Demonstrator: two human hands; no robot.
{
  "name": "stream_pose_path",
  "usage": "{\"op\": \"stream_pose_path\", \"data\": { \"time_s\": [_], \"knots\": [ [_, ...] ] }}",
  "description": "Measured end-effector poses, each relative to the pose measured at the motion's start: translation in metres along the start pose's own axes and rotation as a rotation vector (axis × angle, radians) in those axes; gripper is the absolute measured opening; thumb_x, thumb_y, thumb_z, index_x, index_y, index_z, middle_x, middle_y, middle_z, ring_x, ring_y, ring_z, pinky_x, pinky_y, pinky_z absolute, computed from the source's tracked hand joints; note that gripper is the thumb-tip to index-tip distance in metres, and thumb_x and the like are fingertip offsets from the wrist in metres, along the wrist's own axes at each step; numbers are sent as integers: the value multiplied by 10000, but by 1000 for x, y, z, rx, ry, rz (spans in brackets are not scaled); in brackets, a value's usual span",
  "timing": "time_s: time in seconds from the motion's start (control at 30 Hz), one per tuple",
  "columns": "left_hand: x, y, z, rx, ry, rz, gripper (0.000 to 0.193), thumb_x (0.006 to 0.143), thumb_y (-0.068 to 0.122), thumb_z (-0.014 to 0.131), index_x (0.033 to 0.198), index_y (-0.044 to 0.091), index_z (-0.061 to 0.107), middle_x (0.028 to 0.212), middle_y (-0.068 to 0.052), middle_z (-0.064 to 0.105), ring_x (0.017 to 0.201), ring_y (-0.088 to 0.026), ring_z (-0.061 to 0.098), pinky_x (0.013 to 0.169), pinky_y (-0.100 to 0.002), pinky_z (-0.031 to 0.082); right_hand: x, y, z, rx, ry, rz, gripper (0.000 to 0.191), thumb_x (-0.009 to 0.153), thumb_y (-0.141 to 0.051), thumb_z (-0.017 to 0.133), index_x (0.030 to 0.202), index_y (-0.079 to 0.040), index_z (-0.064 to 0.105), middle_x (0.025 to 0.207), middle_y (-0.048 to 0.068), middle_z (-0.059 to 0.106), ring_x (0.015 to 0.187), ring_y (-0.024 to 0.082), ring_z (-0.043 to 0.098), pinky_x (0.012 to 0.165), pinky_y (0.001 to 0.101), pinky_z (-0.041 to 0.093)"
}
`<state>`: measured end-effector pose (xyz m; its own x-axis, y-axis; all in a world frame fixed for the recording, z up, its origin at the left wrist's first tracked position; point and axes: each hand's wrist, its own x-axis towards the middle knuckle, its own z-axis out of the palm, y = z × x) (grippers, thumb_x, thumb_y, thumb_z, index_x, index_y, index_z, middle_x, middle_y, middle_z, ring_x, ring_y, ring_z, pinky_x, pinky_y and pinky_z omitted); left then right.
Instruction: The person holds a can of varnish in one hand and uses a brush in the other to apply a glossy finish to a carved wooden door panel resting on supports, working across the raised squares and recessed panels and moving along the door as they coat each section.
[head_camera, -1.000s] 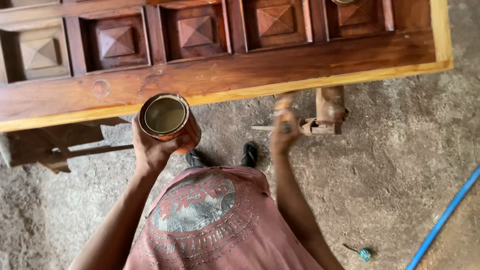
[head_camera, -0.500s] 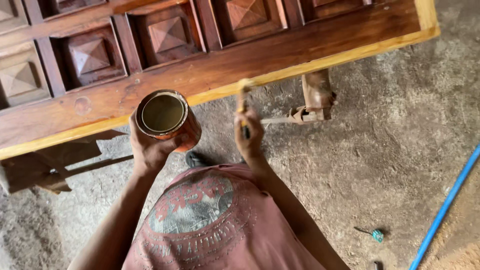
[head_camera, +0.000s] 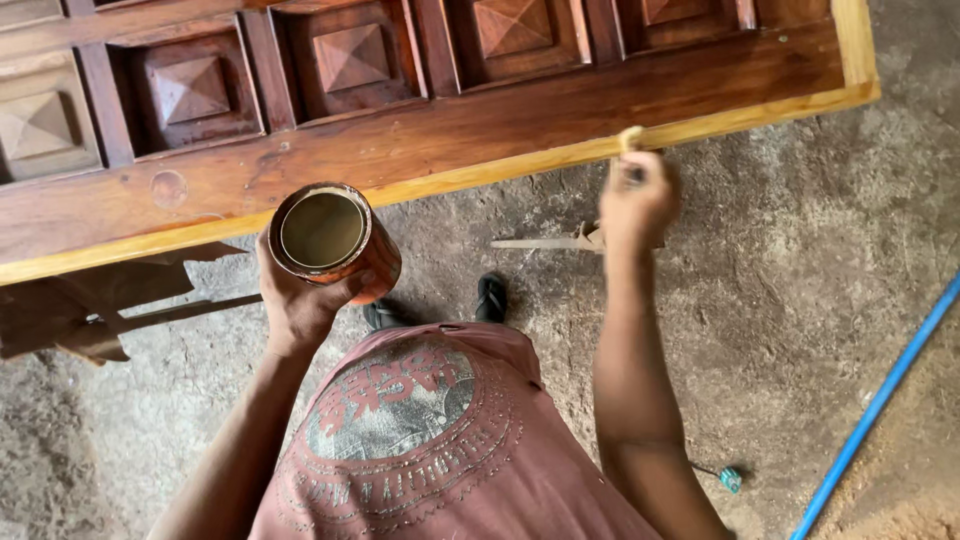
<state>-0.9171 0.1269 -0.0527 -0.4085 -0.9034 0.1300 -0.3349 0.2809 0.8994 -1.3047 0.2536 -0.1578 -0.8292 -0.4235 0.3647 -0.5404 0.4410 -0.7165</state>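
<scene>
1. The left hand (head_camera: 300, 305) is wrapped around an open tin (head_camera: 330, 240), held upright just below the door's (head_camera: 450, 130) near edge.
2. The right hand (head_camera: 640, 200) is closed on a brush (head_camera: 630, 140); its tip touches the pale yellow edge directly above the fist.
3. Doing this well likely means light, even strokes along the edge, with the tin kept level to avoid spills.
4. The tin sits well left of the brush hand, across the person's chest.
5. A blue pipe (head_camera: 880, 400) lies on the floor to the right.
</scene>
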Motion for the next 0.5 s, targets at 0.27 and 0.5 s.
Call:
{"op": "stream_pose_path", "data": {
  "time_s": [0.27,0.5],
  "knots": [
    [-12,-6,-9,-64,82,-64,1062,692,357,982,1493,9,379,1435,-120,553,1329,-235,573,1164,-397,488,-114,-136,108,323,-527,-420,155,940,-138,708,1022,-6,717,991,219,709,761,185,687,570,272,592],
    [-16,-2,-12,127,51,-78,1114,655,406,966,1518,8,385,1447,-133,558,1331,-245,580,1148,-406,484,39,33,4,318,-219,638,91,921,-43,676,997,0,654,913,108,707,713,128,734,552,228,639]
  ]
}}
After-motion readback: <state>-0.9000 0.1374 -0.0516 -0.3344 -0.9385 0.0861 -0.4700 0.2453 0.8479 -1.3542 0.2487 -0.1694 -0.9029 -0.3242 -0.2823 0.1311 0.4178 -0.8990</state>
